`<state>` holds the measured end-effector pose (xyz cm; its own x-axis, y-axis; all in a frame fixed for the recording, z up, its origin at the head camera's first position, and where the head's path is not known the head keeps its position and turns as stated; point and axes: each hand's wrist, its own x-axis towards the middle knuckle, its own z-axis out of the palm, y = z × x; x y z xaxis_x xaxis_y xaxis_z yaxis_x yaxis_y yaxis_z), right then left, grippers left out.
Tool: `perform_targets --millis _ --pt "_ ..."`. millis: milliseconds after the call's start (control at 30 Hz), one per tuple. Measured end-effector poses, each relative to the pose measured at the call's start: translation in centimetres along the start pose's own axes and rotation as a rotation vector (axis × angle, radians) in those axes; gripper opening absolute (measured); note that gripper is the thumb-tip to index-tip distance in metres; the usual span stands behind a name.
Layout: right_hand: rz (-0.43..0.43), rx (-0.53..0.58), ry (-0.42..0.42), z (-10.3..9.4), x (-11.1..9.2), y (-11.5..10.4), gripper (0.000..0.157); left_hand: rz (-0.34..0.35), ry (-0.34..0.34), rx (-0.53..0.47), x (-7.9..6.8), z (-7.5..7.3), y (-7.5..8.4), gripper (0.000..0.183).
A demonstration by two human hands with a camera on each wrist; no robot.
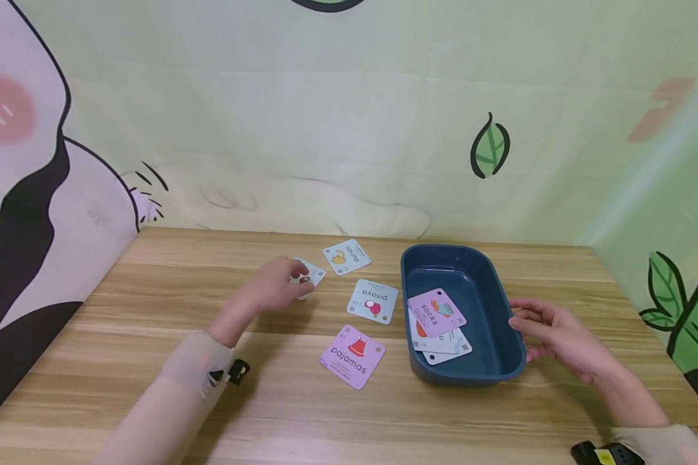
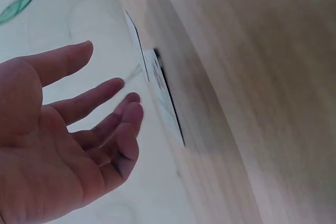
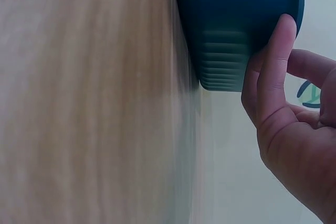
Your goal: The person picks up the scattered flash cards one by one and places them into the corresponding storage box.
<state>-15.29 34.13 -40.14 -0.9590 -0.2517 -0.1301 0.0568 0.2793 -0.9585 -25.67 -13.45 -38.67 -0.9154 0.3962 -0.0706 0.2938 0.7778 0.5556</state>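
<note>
My left hand [image 1: 274, 284] is over a pale card [image 1: 315, 273], its fingers loosely bent. In the left wrist view a gap shows between the fingers and that card [image 2: 167, 100], and nothing is held. At the right, my right hand [image 1: 564, 339] touches the outer side of a dark blue plastic bin [image 1: 491, 336]. In the right wrist view its fingertips rest against the bin's wall [image 3: 226, 19] near the rim. Inside the bin, a purple "socks" card [image 1: 436, 313] overlaps white cards [image 1: 450, 342].
Between the left hand and the bin lie a "durian" card [image 1: 347, 257], a "pitaya" card [image 1: 373, 301] and a purple "pajamas" card [image 1: 352, 357]. They are on a wooden table [image 1: 302, 413]. A printed backdrop [image 1: 326, 129] stands behind the table's far edge.
</note>
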Motion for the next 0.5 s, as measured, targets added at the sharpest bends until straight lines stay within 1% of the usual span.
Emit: perform_targets --millis 133,267,367,500 --pt "-0.002 -0.003 0.000 0.1 0.0 0.0 0.055 -0.043 0.021 -0.068 0.7 -0.6 -0.9 0.042" --pt "0.004 -0.003 0.003 0.1 0.0 0.0 0.056 -0.101 0.021 -0.126 1.2 -0.9 -1.8 0.047" --pt "0.007 -0.002 0.006 0.0 0.0 0.0 0.056 -0.126 0.018 -0.137 1.7 -1.0 -2.4 0.052" --pt "0.008 -0.002 0.006 0.0 0.0 0.1 0.056 -0.140 0.005 -0.127 2.4 -1.0 -2.8 0.055"
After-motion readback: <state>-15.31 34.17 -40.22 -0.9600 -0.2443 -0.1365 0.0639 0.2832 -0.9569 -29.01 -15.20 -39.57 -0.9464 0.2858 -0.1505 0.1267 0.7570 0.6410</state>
